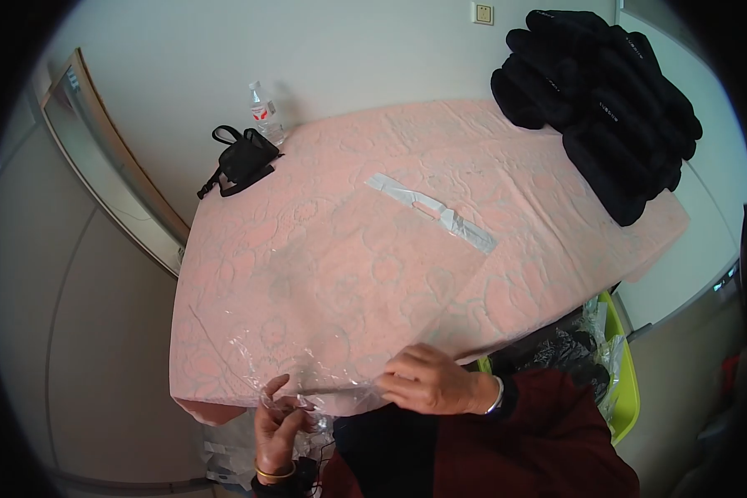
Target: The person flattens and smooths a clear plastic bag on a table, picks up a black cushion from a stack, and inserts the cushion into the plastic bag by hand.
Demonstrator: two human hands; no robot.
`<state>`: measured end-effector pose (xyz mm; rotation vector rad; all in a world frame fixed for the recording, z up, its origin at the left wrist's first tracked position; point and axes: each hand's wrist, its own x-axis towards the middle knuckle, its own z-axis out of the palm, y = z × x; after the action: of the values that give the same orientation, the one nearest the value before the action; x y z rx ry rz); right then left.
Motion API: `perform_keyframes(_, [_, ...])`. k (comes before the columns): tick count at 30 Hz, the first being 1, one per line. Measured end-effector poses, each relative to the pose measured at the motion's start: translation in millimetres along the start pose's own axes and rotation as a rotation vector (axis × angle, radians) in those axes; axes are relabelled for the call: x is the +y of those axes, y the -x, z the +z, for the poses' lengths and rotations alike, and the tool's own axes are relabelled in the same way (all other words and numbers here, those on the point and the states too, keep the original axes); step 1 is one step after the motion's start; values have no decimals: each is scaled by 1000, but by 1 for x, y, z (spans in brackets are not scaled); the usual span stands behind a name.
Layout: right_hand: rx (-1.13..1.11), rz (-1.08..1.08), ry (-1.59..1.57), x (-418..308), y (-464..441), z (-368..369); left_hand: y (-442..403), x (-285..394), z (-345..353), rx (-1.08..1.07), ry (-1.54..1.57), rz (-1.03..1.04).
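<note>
- Head view: your L hand (278,425) is at the worktop's near edge, fingers half-curled w/ film bunched at the tips; can't tell if it's pinched tight.
- Your R hand (427,383), just beside, has fingers closed on the clear plastic bag (340,290).
- Bag lies flat on the pink-covered worktop (307,149), white strip (448,218) at its far end.
- Black pouch (249,159) + bottle (266,116) far L; black pile (598,108) far R.
</note>
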<state>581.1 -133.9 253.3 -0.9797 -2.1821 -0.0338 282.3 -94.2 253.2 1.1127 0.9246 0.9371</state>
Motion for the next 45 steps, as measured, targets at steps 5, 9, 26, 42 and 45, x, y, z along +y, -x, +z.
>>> perform_keyframes(5, [23, 243, 323, 41, 13, -45, -19, 11, -61, 48, -177, -22])
perform_keyframes(9, [-48, 344, 410, 47, 21, -55, -23, 26, -52, 344, -194, 189])
perform_keyframes(26, [-80, 407, 297, 51, 24, -76, -42, 22, -76, 374, -373, 445])
perform_keyframes(42, [-130, 298, 272, 35, 6, -64, -42, -28, 131, -289, -1017, 885])
perform_keyframes(45, [-286, 358, 212, 48, 14, -61, -59, -39, 151, -350, -1083, 935])
